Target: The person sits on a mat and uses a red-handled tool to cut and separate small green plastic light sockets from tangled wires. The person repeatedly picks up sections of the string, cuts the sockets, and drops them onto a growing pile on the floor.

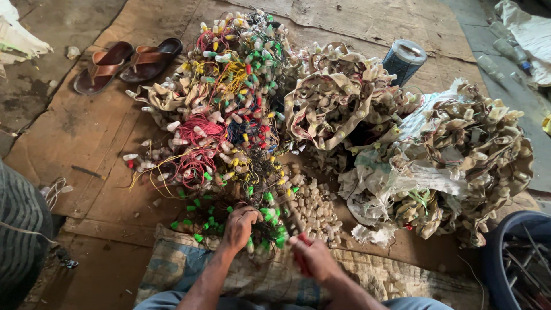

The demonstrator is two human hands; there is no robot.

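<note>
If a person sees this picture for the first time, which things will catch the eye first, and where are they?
The big tangled heap of red, yellow and green wires with small bulb caps fills the middle of the brown cardboard floor mat. At the bottom, the left hand grips a green-capped wire bundle, and the right hand holds a red-handled tool. A pair of brown sandals lies at the upper left.

A tangled bunch of dark wires with green-capped bulbs (265, 228) lies bunched just below the big multicoloured bulb-wire heap (229, 97).
</note>
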